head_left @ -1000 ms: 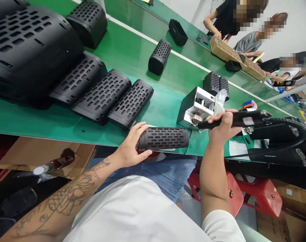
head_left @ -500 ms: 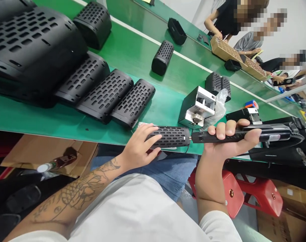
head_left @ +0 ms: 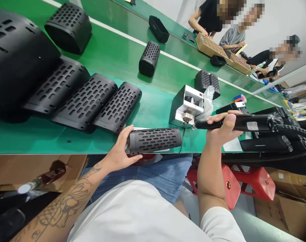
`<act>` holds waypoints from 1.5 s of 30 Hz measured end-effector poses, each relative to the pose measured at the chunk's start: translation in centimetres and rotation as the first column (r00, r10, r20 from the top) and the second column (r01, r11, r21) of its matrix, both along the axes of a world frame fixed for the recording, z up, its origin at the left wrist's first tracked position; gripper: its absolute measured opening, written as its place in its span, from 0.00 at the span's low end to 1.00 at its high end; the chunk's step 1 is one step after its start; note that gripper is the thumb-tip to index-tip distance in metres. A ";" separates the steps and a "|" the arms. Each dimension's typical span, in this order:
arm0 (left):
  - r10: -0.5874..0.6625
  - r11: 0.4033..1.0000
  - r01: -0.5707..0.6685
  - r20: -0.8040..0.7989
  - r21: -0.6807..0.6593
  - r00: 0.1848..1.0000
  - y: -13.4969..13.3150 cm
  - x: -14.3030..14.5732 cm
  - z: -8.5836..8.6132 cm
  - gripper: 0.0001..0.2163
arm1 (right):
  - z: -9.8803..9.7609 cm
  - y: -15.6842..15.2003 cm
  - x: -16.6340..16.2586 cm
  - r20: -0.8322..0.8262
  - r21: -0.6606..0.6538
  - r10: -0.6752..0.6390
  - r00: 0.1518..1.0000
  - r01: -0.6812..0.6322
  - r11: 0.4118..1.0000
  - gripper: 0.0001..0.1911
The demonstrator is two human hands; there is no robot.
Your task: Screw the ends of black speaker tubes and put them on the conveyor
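Note:
My left hand (head_left: pixel 119 151) grips the left end of a black speaker housing (head_left: pixel 156 140) with rows of slots, thumb on the near side and fingers on the far side. The housing lies on its side at the front edge of the green bench. In my right hand (head_left: pixel 223 127) is a black electric screwdriver (head_left: pixel 251 123), held level with its cord trailing right. Its tip is at the front of a small silver-and-black screw feeder (head_left: pixel 181 107); whether it touches a screw there is too small to tell.
Several similar slotted housings (head_left: pixel 119 106) lie in a row at the left. Another housing (head_left: pixel 149 58) stands on the green belt behind. A clear plastic bag (head_left: pixel 208 101) sits beside the feeder. Co-workers (head_left: pixel 207 16) are at the far side, and red stools (head_left: pixel 256 179) stand below right.
The screwdriver has left the housing's right end and moved to the feeder. My left hand has shifted from lying on the housing to gripping its left end. The view has turned slightly.

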State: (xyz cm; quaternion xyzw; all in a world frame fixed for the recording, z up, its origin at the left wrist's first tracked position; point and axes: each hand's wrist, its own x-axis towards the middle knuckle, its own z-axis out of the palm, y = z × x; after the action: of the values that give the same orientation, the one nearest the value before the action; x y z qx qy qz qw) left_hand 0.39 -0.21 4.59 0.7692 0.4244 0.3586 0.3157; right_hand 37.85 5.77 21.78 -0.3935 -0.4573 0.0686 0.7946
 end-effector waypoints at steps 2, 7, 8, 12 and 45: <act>-0.025 0.997 0.021 -0.050 -0.079 0.998 0.3 -0.4 0.5 0.58 | -0.5 0.8 0.3 -0.031 -0.005 0.001 1.000 -0.001 1.000 0.12; -0.069 0.992 0.057 -0.102 -0.111 0.992 0.9 -1.1 0.7 0.62 | -1.6 2.1 0.7 -0.077 -0.035 -0.027 0.997 0.025 0.999 0.14; -0.068 0.994 0.059 -0.094 -0.093 0.993 0.9 -1.1 0.4 0.62 | -1.8 2.2 0.8 -0.085 -0.037 -0.027 0.996 0.024 0.999 0.14; -0.040 0.999 0.040 -0.063 -0.009 0.997 1.0 -1.1 -0.8 0.61 | -2.3 2.8 1.0 -0.064 -0.039 -0.029 0.998 0.027 0.999 0.18; -0.023 0.995 0.029 -0.063 0.098 0.998 0.7 -0.8 -0.7 0.60 | -3.7 3.7 0.8 -0.037 -0.061 -0.073 0.997 0.071 0.996 0.24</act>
State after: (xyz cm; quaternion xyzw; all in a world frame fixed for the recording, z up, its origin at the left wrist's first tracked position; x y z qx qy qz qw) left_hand -0.37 0.45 3.93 0.8000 0.4058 0.3509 0.2687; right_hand 38.65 9.49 18.11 -0.4319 -0.4251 0.0613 0.7931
